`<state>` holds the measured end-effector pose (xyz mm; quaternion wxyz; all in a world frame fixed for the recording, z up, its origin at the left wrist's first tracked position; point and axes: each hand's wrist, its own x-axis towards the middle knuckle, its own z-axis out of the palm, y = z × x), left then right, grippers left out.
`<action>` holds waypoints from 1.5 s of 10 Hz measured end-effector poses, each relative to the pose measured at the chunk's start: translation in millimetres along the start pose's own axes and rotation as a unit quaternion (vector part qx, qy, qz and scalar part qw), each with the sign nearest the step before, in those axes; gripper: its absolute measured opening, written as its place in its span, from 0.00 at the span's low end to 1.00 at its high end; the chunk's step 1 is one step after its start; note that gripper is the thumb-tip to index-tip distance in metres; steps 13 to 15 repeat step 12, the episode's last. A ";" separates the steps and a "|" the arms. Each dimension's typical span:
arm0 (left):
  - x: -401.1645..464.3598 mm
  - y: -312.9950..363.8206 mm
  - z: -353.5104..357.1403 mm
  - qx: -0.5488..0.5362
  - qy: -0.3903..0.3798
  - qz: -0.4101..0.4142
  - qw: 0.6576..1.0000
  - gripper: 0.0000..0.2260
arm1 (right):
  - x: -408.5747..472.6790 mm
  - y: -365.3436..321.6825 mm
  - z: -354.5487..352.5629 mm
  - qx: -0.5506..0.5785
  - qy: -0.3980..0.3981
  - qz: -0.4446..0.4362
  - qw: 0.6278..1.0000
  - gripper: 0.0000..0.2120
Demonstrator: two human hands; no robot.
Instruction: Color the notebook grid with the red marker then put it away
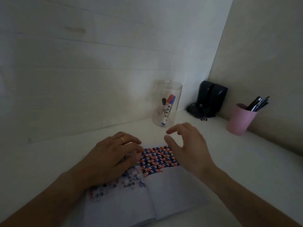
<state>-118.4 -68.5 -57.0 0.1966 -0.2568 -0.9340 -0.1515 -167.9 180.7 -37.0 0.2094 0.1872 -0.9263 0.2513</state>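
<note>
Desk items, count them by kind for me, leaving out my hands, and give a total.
Open notebook: 1
Clear jar: 1
Markers in the jar: 3, as far as I can tell
Pink cup of pens: 1
Black speakers: 2
Total: 8, counting the cup's pens as one with the cup.

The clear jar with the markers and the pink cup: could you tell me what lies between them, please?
In the head view, between the clear jar and the pink cup, a pair of black speakers stands in the corner, further back; the white desk in front of them is bare.

Dim, soft, grainy; wide-angle bending at edges
</note>
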 end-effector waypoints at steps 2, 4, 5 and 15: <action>-3.8 2.4 2.8 -0.001 -0.010 -0.014 1.000 0.17 | -34.5 17.5 17.3 -0.015 -0.084 0.017 0.996 0.18; -0.4 -1.6 13.1 0.013 -0.055 0.002 0.998 0.20 | -39.4 29.6 22.2 -0.062 -0.119 -0.006 0.991 0.20; -0.5 -2.9 13.8 0.017 -0.061 0.002 0.998 0.19 | -39.8 28.7 21.6 -0.061 -0.123 -0.005 0.991 0.20; -0.3 1.0 8.9 0.007 -0.058 0.003 0.998 0.17 | -25.5 6.0 -21.7 0.084 -0.012 0.021 0.996 0.13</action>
